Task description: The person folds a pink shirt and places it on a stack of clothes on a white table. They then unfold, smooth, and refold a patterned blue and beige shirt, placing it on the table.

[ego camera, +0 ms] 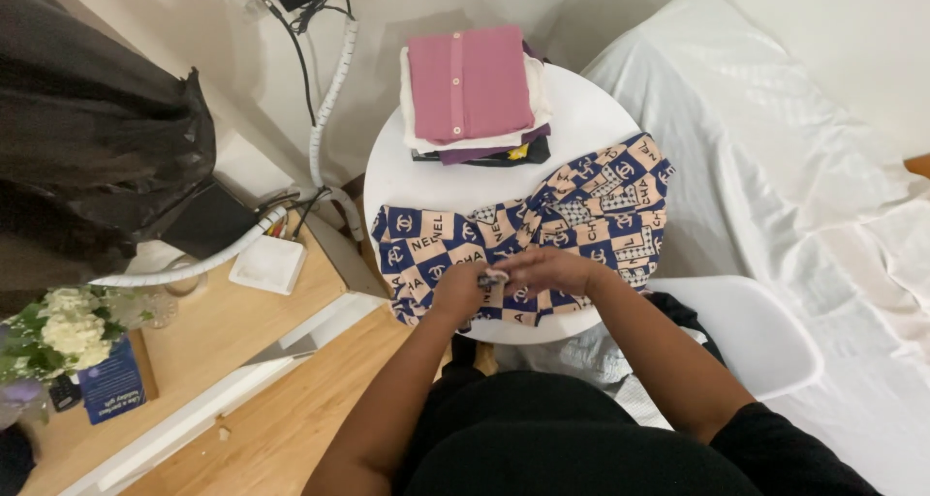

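Both hands meeting at near edge of round white table [426,181], over checkered navy-and-beige garment [581,205] lying spread across table's near half, right end draping over table edge

Left hand [458,291] and right hand [547,268] pinching small grey bit of fabric [492,279] between fingertips, grip narrow

Stack of folded clothes [472,89], pink buttoned piece topping it, sitting at far side of table

White chair [751,326] standing near right; white-covered bed [775,157] lying far right; flowers [63,331] sitting on wooden desk at near left
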